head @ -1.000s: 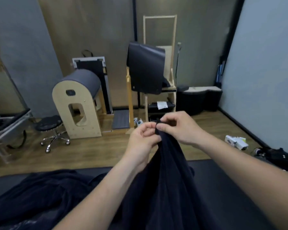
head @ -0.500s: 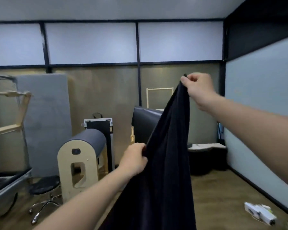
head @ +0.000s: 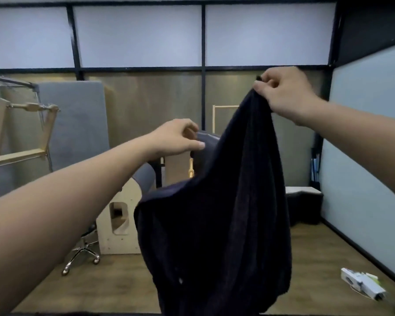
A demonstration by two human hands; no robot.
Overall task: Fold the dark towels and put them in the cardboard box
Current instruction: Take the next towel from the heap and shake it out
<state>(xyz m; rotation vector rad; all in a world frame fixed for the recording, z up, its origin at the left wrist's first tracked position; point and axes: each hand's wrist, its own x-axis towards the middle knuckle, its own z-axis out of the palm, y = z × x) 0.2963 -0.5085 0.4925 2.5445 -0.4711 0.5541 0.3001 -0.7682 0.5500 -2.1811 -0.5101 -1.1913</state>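
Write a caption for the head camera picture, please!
Right hand lifts a dark towel; left hand reaches for it.

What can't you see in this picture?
- Cardboard box: nowhere in the head view.
- Dark towel: its bottom is cut off by the lower edge.
- Left hand: whether it grips the towel is unclear.
- White packet on the floor: too small and blurred to name.
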